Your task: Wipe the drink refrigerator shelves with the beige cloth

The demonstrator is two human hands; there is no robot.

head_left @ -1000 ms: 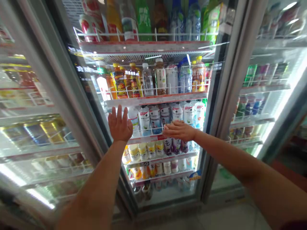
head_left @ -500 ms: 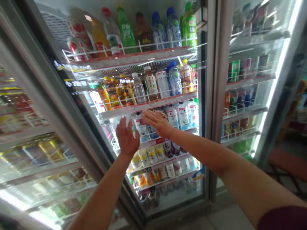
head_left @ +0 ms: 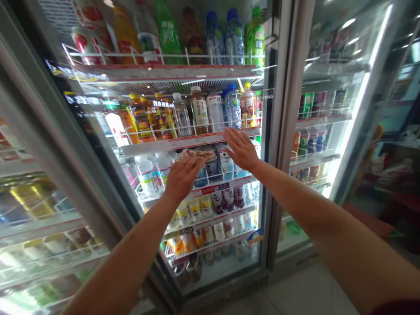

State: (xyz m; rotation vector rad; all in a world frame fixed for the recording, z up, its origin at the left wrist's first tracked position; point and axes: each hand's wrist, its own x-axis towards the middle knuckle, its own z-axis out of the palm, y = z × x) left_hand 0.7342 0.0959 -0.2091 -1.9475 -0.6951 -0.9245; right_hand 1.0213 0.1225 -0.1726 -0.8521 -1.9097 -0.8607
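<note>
A crumpled, pale brownish cloth [head_left: 198,155] rests against the glass door [head_left: 226,271] of a drinks fridge. My left hand [head_left: 185,175] has its fingers over the cloth's lower edge and holds it to the glass; the palm side is hidden. To its right, my right hand [head_left: 242,149] is open in front of the same door, fingers stretched out and somewhat apart, holding nothing. Whether it touches the glass I cannot tell. Behind the glass, bottles and cans stand on wire-fronted shelves, such as a blue-capped bottle [head_left: 232,107] just above my right hand.
Metal door frames [head_left: 284,131] run up on either side. A left fridge section [head_left: 36,223] and a right fridge section [head_left: 315,131] also hold drinks. Tiled floor [head_left: 295,288] lies below, and blurred furniture [head_left: 387,183] stands at the far right.
The right hand has come off the cloth and shifted right and slightly up. My left hand, open beside the cloth before, has moved right onto it. The view has shifted a little.
</note>
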